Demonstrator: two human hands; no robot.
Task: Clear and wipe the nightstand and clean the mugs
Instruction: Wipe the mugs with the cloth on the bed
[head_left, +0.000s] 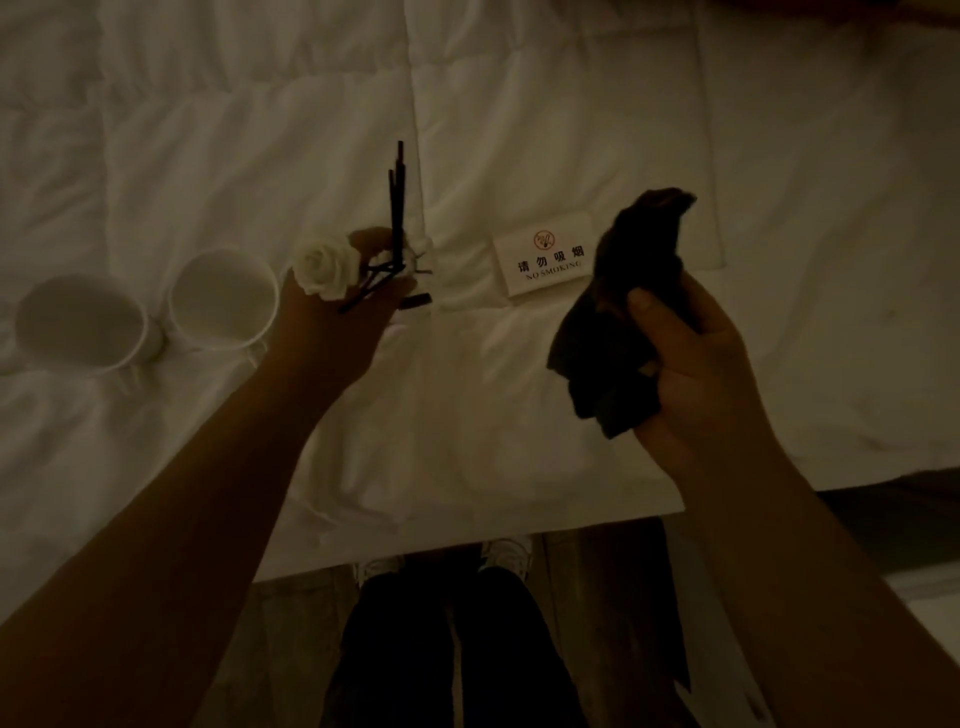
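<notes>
Two smooth white mugs (150, 314) sit on the rumpled quilt (519, 130) beside my left hand (353, 306), which grips a white rose (324, 267) and black sticks (397, 208). My right hand (696, 374) clutches a crumpled dark cloth (618, 312) near the no-smoking sign (545, 257).

A: What's the room look like?
B: Dim, warm low light, whole view underexposed. A bed (519, 130) fills most of the view, covered by a white quilted duvet (208, 156) with stitched seams and soft creases.
A: Edge of the bed?
B: Runs across the lower part of the view; the duvet corner hangs over it at bottom centre.
A: Floor?
B: Wood-look floor (582, 597) below the bed edge, brownish. A paler strip at the far lower right, can't tell what it is.
A: Walls, windows?
B: Can't tell from this view.
</notes>
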